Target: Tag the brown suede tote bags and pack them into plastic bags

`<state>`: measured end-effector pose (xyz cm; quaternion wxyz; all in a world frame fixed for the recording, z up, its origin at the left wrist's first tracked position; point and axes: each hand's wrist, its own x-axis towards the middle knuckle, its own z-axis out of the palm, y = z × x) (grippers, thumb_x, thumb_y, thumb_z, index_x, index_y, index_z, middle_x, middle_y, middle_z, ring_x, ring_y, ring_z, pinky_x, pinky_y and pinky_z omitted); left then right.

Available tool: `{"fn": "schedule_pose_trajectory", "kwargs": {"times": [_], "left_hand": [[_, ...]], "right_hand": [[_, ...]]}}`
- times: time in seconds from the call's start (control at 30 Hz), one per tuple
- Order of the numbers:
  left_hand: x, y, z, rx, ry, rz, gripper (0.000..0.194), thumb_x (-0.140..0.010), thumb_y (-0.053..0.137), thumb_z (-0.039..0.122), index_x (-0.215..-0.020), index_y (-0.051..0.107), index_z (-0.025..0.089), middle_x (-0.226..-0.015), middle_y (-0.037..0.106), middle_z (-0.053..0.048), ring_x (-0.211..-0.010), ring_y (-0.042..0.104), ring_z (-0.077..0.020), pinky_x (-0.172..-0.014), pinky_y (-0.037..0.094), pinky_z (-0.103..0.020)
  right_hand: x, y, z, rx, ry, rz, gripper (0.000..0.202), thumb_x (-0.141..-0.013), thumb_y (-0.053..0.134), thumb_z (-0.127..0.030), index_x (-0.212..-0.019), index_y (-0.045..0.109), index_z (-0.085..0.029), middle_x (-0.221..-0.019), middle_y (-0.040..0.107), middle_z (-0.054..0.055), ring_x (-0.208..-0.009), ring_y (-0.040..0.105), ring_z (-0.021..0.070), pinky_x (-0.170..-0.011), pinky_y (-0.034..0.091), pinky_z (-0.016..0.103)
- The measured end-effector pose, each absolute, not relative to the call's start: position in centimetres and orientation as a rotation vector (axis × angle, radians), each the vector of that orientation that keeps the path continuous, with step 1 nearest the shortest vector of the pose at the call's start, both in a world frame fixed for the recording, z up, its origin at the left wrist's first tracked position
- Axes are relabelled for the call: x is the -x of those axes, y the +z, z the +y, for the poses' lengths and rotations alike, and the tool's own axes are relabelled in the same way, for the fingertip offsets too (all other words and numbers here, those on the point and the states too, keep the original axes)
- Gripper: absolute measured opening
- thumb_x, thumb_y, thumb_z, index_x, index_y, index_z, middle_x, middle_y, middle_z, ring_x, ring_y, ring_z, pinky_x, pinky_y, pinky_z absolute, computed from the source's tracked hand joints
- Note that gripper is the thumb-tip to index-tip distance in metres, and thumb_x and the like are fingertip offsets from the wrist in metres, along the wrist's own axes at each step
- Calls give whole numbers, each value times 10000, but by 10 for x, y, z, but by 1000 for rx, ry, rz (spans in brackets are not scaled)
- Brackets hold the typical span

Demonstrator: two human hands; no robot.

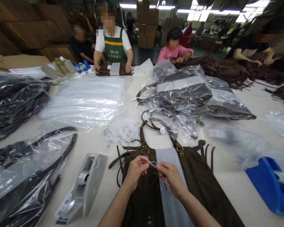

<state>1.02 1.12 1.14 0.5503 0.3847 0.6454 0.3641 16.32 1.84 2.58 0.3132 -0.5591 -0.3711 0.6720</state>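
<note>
A dark olive-brown bag [142, 192] lies flat on the table before me, its handles stretching away and a grey-white strip [174, 195] running down its middle. Over its upper part, my left hand [137, 170] pinches one end of a small thin whitish strip [152, 163]. The fingers of my right hand [169, 175] are closed on the other end. Both hands are close together above the bag. Just beyond the bag lies a pile of small clear packets with printed labels [126, 130].
A grey tape dispenser [92, 186] stands left, a blue one [272, 186] right. Plastic-wrapped bags [184, 91] lie ahead, others [21, 183] at left. Clear plastic sleeves [85, 97] lie further back. People work across the table [132, 110], one in a green apron [114, 49].
</note>
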Motion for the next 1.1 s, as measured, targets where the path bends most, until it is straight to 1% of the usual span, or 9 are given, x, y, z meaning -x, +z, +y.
{"fn": "schedule_pose_trajectory", "kwargs": {"times": [0.13,0.27,0.4,0.53,0.7,0.8,0.93,1.03,1.1], "left_hand": [[9,-5,48,-1017,747,1815,59,-660,510,202,-684,548,164,-597,513,13,-553,459,-103,-548,328,-234],[8,-18,73,-1041,629,1955,176,-549,631,233,-472,484,176,-468,435,32,-571,463,-139,-553,291,-257],[1,-26,82,-963,632,1917,199,-498,621,158,-428,436,173,-402,373,60,-463,404,-103,-481,247,-235],[4,-26,79,-883,726,1762,145,-536,567,153,-477,436,171,-377,353,86,-379,330,-62,-421,224,-205],[10,-19,74,-805,820,1581,91,-507,551,134,-529,467,160,-443,454,73,-365,362,-47,-387,240,-185],[13,-19,72,-787,880,1498,74,-501,548,126,-532,482,138,-710,602,15,-367,369,-12,-384,244,-181],[16,-21,73,-784,924,1421,57,-509,558,133,-522,506,115,-1046,586,-45,-357,375,18,-374,231,-185],[18,-23,74,-767,935,1383,50,-510,562,135,-515,517,115,-976,613,-38,-350,374,14,-369,221,-184],[19,-24,76,-748,934,1365,59,-510,569,143,-503,514,122,-746,630,-6,-343,363,1,-366,211,-181]], "right_hand": [[-166,24,38,1598,1585,-1271,267,-695,534,-421,-593,542,-174,-437,422,-61,-416,367,80,-430,277,211],[-164,24,52,1732,1243,-1695,266,-775,444,-370,-636,578,-187,-486,499,-31,-483,460,105,-487,298,218],[-157,24,60,1926,898,-2047,265,-819,402,-323,-725,617,-201,-644,634,29,-638,567,155,-545,292,241],[-152,20,65,1994,825,-2130,262,-831,402,-315,-756,629,-208,-703,671,48,-692,599,173,-561,286,248],[-143,13,68,1997,844,-2131,249,-832,406,-302,-767,632,-220,-733,683,37,-704,609,162,-565,295,236],[-134,11,71,1991,850,-2137,248,-833,403,-299,-766,630,-224,-733,684,30,-700,608,152,-564,301,229],[-123,9,76,2005,842,-2132,243,-824,412,-297,-756,630,-214,-734,683,43,-698,605,156,-561,299,233],[-120,8,79,2028,834,-2107,246,-817,415,-301,-754,631,-202,-747,681,63,-706,603,172,-562,300,243],[-121,6,80,2038,844,-2085,249,-811,422,-311,-747,634,-198,-744,680,66,-708,601,176,-567,306,244]]}}
